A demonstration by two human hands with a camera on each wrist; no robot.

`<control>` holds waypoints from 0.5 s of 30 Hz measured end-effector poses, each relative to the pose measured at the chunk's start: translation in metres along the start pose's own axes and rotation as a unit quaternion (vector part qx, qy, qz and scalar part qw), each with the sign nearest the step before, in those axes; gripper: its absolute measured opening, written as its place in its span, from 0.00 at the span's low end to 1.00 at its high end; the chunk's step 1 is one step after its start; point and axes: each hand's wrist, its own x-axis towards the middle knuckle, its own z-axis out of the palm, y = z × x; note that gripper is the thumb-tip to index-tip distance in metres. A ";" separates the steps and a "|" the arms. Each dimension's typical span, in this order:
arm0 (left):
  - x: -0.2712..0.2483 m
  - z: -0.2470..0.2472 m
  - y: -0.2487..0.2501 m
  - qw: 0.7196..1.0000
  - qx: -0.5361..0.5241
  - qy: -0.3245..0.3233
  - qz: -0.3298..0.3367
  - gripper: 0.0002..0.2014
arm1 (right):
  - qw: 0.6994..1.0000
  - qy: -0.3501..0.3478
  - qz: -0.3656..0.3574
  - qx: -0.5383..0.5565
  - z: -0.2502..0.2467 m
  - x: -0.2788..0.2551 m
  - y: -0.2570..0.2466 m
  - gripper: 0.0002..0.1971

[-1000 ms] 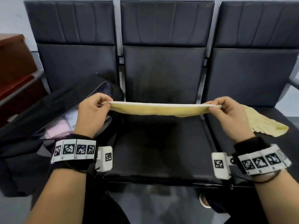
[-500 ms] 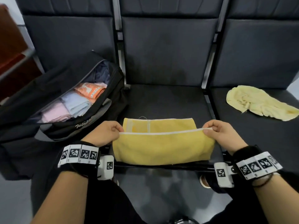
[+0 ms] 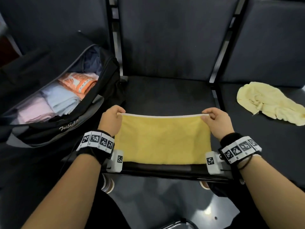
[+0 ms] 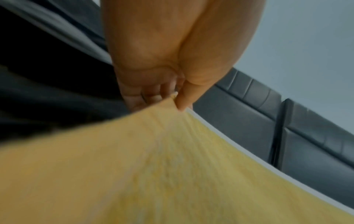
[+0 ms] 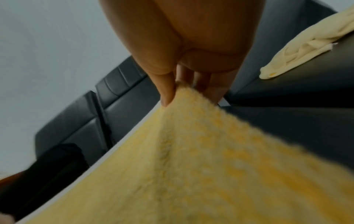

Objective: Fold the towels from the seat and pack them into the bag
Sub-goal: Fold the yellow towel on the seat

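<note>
A yellow towel point(image 3: 163, 139) with a white hem lies folded in half on the middle seat point(image 3: 168, 95), near its front edge. My left hand point(image 3: 113, 116) pinches the towel's far left corner and my right hand point(image 3: 212, 118) pinches the far right corner. In the left wrist view the thumb and fingers point(image 4: 180, 98) pinch the yellow towel point(image 4: 153, 174). The right wrist view shows the same pinch point(image 5: 172, 91) on the yellow towel point(image 5: 210, 166). An open black bag point(image 3: 54, 103) sits on the left seat, holding folded pink, light blue and orange towels.
A crumpled pale yellow towel point(image 3: 270, 103) lies on the right seat, also visible as a pale towel point(image 5: 306, 45) in the right wrist view. Dark seat backs rise behind. The floor and my shoes are below the seat's front edge.
The towel was held stretched in the air, then lowered onto the middle seat. Both hands carried its near edge forward over the far edge, folding it in half.
</note>
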 end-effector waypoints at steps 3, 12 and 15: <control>-0.003 0.010 -0.011 0.999 0.041 -0.022 -0.021 0.17 | 0.992 -0.057 0.070 -0.094 0.009 -0.001 0.012 0.21; -0.039 0.009 -0.039 0.990 0.070 -0.090 -0.081 0.13 | 0.980 -0.110 0.162 -0.022 0.024 -0.034 0.027 0.11; -0.039 0.013 -0.033 0.989 0.070 -0.105 -0.078 0.12 | 0.973 -0.113 0.196 0.052 0.017 -0.037 0.025 0.03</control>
